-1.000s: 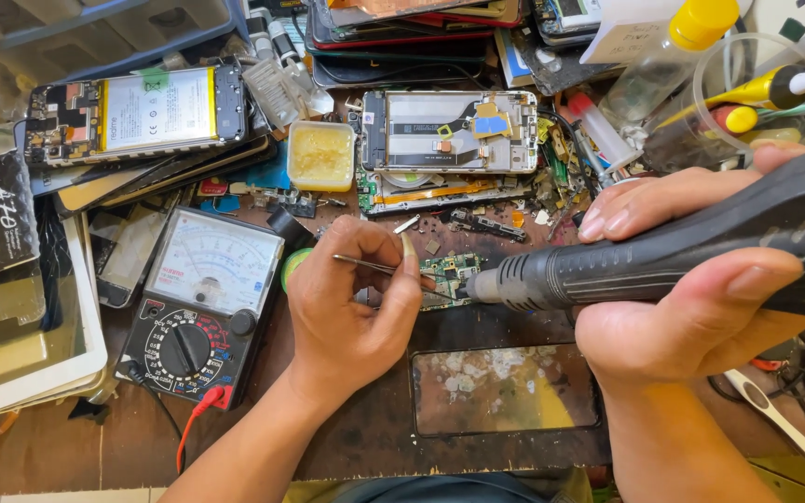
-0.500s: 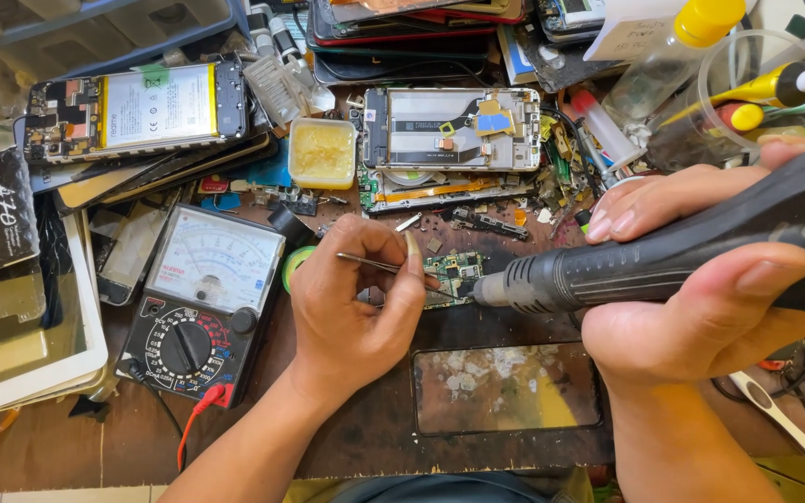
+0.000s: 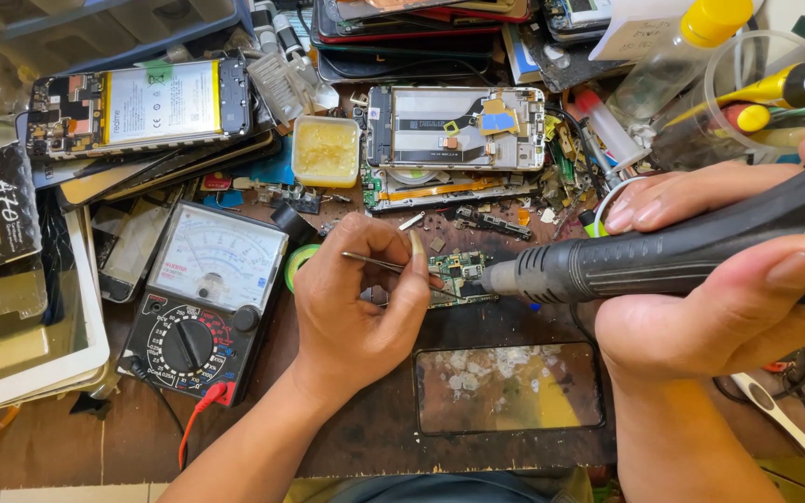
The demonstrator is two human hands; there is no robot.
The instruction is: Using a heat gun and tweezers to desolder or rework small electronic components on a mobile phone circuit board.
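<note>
Left hand (image 3: 361,303) fingers pinch thin metal tweezers (image 3: 393,267) over a small green circuit board (image 3: 461,276); right hand (image 3: 719,279) grips a black hot-air wand (image 3: 663,256). Beyond the fingers, a square plastic tub (image 3: 326,150) holds yellow paste.

A worn brown wooden workbench (image 3: 67,447) under bright, even light.

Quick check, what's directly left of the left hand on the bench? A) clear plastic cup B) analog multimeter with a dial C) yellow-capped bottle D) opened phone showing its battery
B: the analog multimeter, with its needle scale and black rotary dial, sits just left of the left hand, which holds tweezers to the small circuit board.
</note>
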